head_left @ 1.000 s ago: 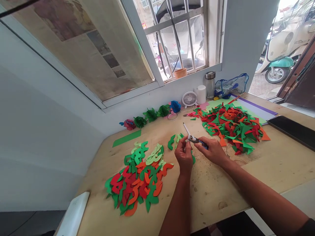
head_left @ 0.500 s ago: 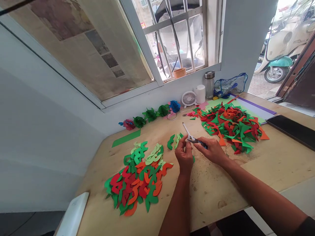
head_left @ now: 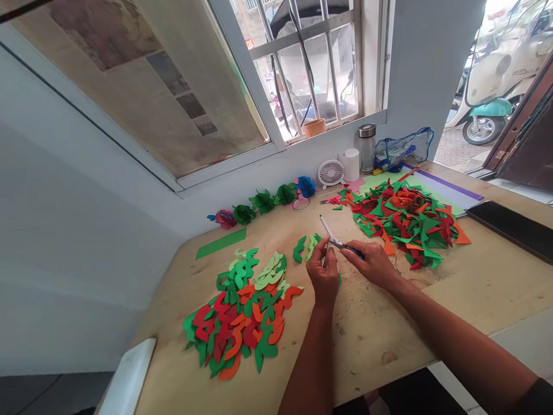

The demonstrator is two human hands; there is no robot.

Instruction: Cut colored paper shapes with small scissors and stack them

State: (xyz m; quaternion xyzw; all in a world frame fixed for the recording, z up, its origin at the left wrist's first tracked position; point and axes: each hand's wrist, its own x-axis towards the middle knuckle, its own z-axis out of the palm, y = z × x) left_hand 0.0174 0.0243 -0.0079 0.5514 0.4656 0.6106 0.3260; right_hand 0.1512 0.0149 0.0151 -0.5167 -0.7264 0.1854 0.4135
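Evidently, a slender blue-handled tool (head_left: 343,246) is clamped in the right grip (head_left: 371,264) and pinched by the left grip (head_left: 323,270) above the middle of the surface (head_left: 371,346); it is judged light, stiff, and best held by its handle.

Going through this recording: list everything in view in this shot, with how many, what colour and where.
wooden table: one, pale, under everything
curved paper pieces: many, red, orange, green and pale green, heaped at the table's left
angular paper scraps: many, red, orange and green, heaped at the table's right
paper flowers: five, pink, green and blue, in a row along the wall
green paper strip: one, green, on the table near the wall
desk fan: one, white, by the wall
metal-lidded flask: one, silver, by the wall
clear plastic bag: one, blue-trimmed, in the corner
dark flat device: one, black, at the table's right edge
scooter: one, cream and teal, outside the doorway
small hand tool: one, white and blue, in the right hand
left hand: one, raised beside the tool
right hand: one, gripping the tool
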